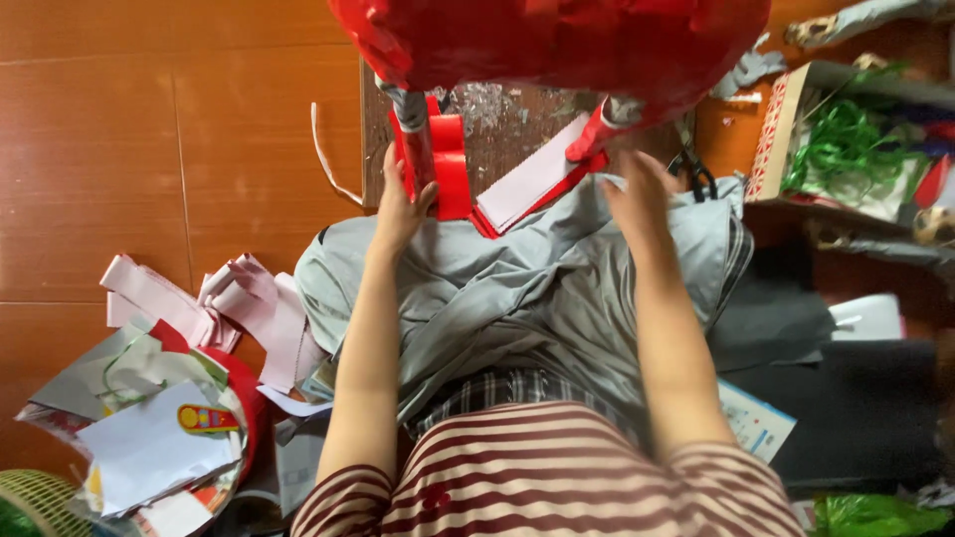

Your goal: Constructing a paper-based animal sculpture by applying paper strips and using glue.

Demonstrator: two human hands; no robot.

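Note:
A large red paper-covered form [557,40] fills the top of the head view, standing on two legs wrapped in grey and red. My left hand [400,204] is closed around the left leg [418,134], right beside a roll of red tape [453,164]. My right hand [642,194] reaches up to the right leg [597,134], fingers against its base, palm hidden. A stack of white and red paper strips [532,184] lies between the legs, on my grey-clad lap [537,288].
A dark wooden board [497,124] lies under the form on the brown tiled floor. Pink paper strips [239,303] and a red bowl of paper scraps [159,428] lie at left. A cardboard box with green ribbon [846,144] stands at right, black scissors [696,174] near it.

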